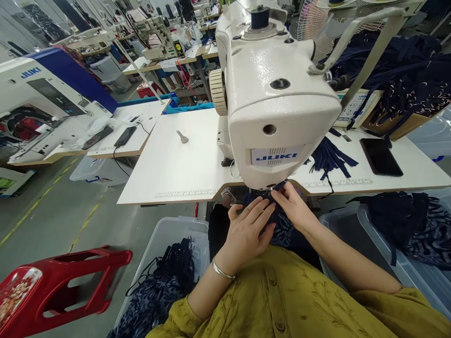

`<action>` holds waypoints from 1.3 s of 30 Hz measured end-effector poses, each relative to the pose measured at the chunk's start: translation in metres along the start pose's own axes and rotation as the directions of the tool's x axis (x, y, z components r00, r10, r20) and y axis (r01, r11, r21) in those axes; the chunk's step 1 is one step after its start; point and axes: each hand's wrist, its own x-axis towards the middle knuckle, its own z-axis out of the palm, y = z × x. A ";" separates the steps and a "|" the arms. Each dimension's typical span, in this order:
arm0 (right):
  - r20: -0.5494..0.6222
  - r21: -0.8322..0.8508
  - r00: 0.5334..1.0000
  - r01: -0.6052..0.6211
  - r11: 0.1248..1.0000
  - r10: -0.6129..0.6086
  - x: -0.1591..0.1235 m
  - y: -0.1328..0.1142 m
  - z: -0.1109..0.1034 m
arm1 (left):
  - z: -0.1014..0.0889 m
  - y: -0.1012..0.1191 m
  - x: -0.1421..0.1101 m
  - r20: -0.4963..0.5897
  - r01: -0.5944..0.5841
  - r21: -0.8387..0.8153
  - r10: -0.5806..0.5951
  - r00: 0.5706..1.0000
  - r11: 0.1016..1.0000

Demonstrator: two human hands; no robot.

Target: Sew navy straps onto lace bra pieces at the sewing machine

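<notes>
A white JUKI sewing machine (282,108) stands right in front of me, its head above both hands. Dark navy patterned fabric (283,231) lies under the needle area and hangs toward my lap. My left hand (248,230) rests on this fabric, fingers stretched out and lying flat, a silver bangle on the wrist. Close by on the right, my right hand (291,205) pinches the fabric's edge between thumb and fingers beside the presser foot. The machine head and the hands hide most of the stitching spot.
Navy strips (331,157) and a black phone (381,157) lie on the white table (169,164), right of the machine. A small metal piece (182,137) is at left. Bins (162,230) of navy garments flank me; a red stool (70,281) stands left.
</notes>
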 end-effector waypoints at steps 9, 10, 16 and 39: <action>0.002 -0.220 0.998 0.059 0.974 -0.060 0.020 -0.011 -0.013 | 0.004 0.000 0.003 -0.078 -0.024 0.112 0.033 0.996 0.993; 0.011 -0.244 0.996 0.093 0.965 -0.093 0.026 -0.015 -0.013 | 0.005 0.001 0.005 -0.091 -0.012 0.129 0.024 0.996 0.992; 0.014 -0.386 0.976 0.205 0.900 -0.216 0.051 -0.024 -0.003 | 0.009 0.006 0.013 -0.133 0.085 0.203 -0.059 0.989 0.975; -0.016 -0.458 0.965 0.226 0.860 -0.262 0.056 -0.016 -0.004 | 0.011 0.009 0.016 -0.123 0.124 0.200 -0.101 0.987 0.972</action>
